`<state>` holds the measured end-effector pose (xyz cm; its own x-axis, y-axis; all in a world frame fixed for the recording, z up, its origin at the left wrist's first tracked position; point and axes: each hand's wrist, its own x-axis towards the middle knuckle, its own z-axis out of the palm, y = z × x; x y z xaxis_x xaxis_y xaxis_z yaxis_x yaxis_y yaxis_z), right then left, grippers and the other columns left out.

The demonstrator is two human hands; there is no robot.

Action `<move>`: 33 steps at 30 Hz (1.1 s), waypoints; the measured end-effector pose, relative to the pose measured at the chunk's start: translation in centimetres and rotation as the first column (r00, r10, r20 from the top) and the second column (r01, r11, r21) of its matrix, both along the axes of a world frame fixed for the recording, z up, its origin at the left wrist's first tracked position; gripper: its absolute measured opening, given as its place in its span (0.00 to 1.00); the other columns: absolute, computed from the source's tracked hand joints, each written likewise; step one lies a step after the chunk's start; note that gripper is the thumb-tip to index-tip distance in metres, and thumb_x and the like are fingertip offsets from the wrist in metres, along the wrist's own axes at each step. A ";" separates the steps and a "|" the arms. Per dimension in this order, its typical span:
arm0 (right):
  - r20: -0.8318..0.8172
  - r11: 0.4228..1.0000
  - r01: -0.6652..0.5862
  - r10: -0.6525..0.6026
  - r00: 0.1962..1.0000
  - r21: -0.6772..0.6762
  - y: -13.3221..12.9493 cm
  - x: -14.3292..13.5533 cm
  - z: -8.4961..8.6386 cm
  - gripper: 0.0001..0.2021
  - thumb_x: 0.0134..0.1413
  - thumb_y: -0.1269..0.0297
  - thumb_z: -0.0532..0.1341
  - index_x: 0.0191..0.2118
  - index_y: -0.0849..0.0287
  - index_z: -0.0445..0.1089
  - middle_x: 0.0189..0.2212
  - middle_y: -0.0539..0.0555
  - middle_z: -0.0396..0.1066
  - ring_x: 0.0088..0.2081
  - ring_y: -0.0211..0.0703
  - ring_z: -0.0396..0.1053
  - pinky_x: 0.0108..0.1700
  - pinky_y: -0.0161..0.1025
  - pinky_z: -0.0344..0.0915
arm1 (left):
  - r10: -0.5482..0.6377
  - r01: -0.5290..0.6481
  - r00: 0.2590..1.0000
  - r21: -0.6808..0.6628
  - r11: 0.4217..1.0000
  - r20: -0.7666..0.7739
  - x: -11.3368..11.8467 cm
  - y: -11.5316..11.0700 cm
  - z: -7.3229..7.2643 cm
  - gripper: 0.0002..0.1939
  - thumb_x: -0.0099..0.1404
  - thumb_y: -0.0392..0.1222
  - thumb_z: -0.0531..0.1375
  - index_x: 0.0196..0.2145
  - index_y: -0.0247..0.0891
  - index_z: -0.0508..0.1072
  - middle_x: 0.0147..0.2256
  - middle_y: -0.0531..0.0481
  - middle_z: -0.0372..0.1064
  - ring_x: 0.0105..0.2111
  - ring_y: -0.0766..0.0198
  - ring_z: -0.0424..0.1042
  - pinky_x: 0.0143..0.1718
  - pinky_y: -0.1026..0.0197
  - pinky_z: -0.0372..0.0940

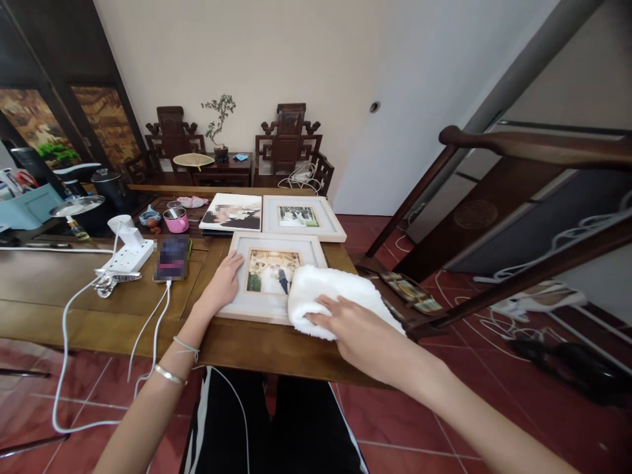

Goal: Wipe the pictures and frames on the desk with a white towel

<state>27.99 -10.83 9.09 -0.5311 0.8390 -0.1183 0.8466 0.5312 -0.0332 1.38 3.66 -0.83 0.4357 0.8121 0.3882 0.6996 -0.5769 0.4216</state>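
A framed photo [274, 271] with a pale wooden border and a wide white mat lies flat at the table's front edge. My left hand [228, 280] grips its left side, fingers over the border. In my right hand [345, 326] is a folded, fluffy white towel [340, 293], pressed on the frame's right side. The towel hides the frame's lower right corner and hangs out past it to the right. Just behind, a second framed photo [299, 217] lies flat, beside a stack topped by a photo panel [232, 212].
On the table [212, 339] to the left are a phone [172, 258] on a charging cable, a white power strip [129, 253], a pink cup [176, 220] and a lidded pan [79, 209]. A wooden chair [464, 204] stands close on the right. Loose cables hang over the front edge.
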 end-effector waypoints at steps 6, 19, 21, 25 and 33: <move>-0.006 0.987 0.055 -0.055 0.998 0.150 4.4 -0.1 -3.4 0.31 0.43 0.83 0.52 0.57 0.64 0.65 0.57 0.68 0.61 0.62 0.58 0.53 0.61 0.53 0.50 | -0.025 0.026 0.999 -0.031 0.999 0.023 -0.1 0.1 -0.1 0.28 0.58 0.25 0.47 0.56 0.28 0.66 0.59 0.38 0.60 0.64 0.53 0.50 0.64 0.44 0.49; 0.013 0.978 0.013 -0.016 1.000 0.210 10.4 0.1 -4.0 0.30 0.44 0.83 0.52 0.55 0.63 0.67 0.61 0.64 0.57 0.62 0.56 0.52 0.59 0.56 0.51 | -0.010 0.011 0.999 -0.031 0.999 0.038 -0.1 0.2 -0.4 0.28 0.58 0.25 0.47 0.56 0.27 0.66 0.59 0.37 0.61 0.64 0.52 0.51 0.64 0.43 0.49; 0.004 0.989 -0.024 0.024 1.000 0.144 8.1 -0.1 -3.1 0.30 0.42 0.84 0.52 0.54 0.63 0.68 0.60 0.65 0.58 0.61 0.56 0.55 0.58 0.55 0.53 | -0.005 0.006 0.999 -0.025 1.000 0.037 0.0 0.2 -0.4 0.28 0.58 0.26 0.47 0.56 0.28 0.66 0.58 0.38 0.61 0.64 0.53 0.51 0.64 0.43 0.49; -0.055 0.998 -0.063 0.063 0.996 -0.002 3.3 -0.5 -1.1 0.32 0.41 0.86 0.50 0.54 0.61 0.69 0.59 0.64 0.60 0.60 0.56 0.58 0.59 0.54 0.55 | -0.004 0.005 1.000 -0.018 1.000 0.029 0.0 0.2 -0.3 0.28 0.58 0.25 0.47 0.55 0.28 0.66 0.58 0.37 0.61 0.64 0.53 0.52 0.64 0.43 0.49; -0.109 0.999 0.004 0.001 0.994 0.040 4.3 -0.4 -2.4 0.33 0.42 0.85 0.50 0.57 0.62 0.66 0.61 0.63 0.57 0.64 0.54 0.49 0.63 0.55 0.47 | -0.025 0.025 0.999 -0.026 0.999 0.021 -0.2 0.2 -0.2 0.28 0.58 0.26 0.47 0.56 0.30 0.66 0.59 0.39 0.61 0.64 0.53 0.51 0.64 0.43 0.49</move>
<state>27.60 -6.58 6.65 -0.5377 0.8427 -0.0260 0.8399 0.5326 -0.1043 1.15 3.90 -0.98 0.4479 0.8110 0.3765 0.6760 -0.5827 0.4510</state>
